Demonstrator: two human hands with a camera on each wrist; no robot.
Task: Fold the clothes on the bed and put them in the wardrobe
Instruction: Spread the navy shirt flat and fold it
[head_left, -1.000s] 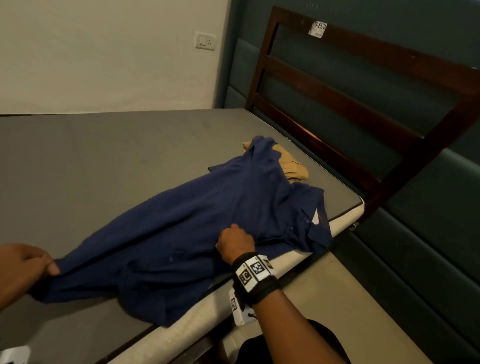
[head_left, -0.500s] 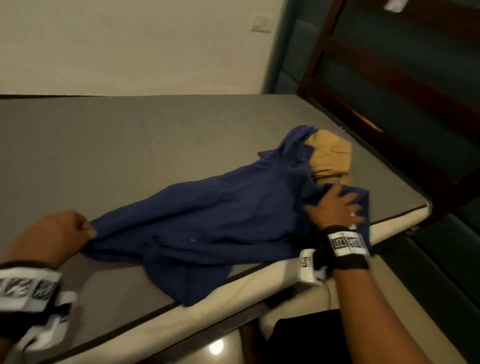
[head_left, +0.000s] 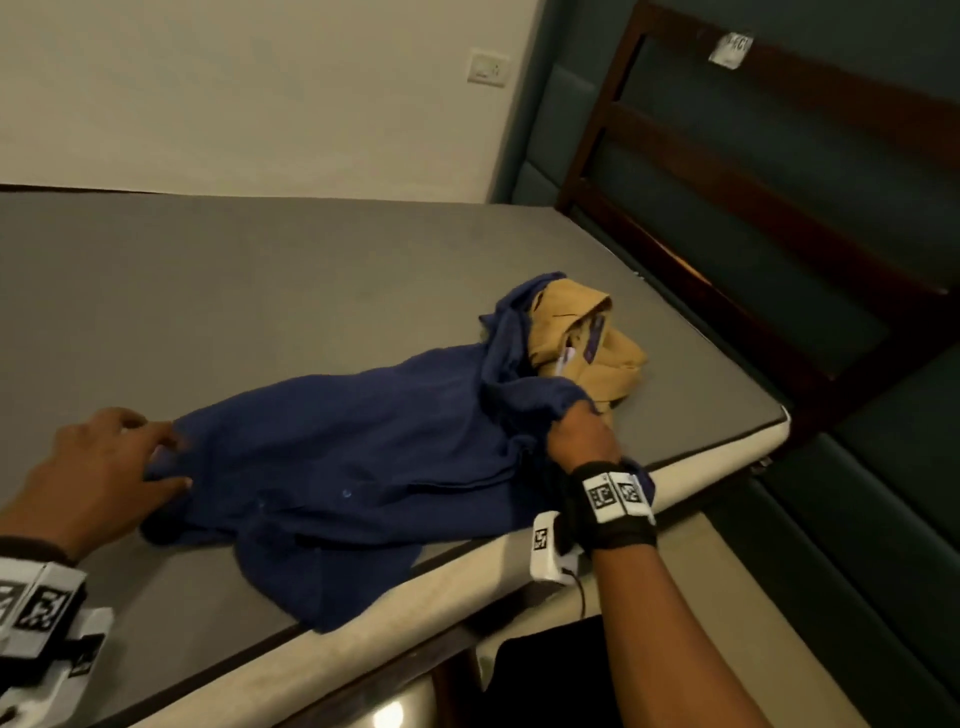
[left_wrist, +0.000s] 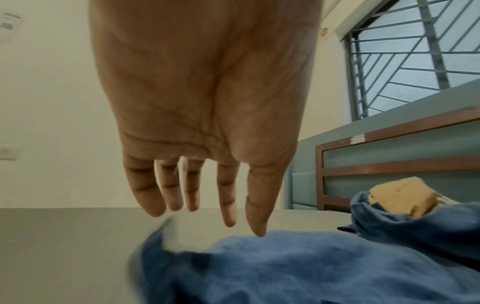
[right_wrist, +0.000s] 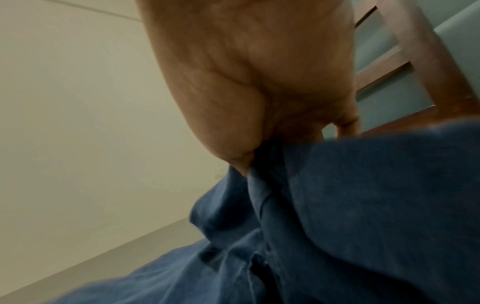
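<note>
Right hand (head_left: 581, 441) clutching blue shirt (head_left: 363, 447) collar end, left hand (head_left: 98, 483) spread over hem.

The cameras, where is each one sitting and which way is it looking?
Head: worn on the head, looking down at the bed; both arms show, the left hand at the blue shirt, the right hand gripping it.
Left wrist: under the left palm, looking along straight fingers above the shirt.
Right wrist: under the right palm, looking at bunched shirt cloth.
Shared: head and left wrist both show the tan garment and the headboard.
</note>
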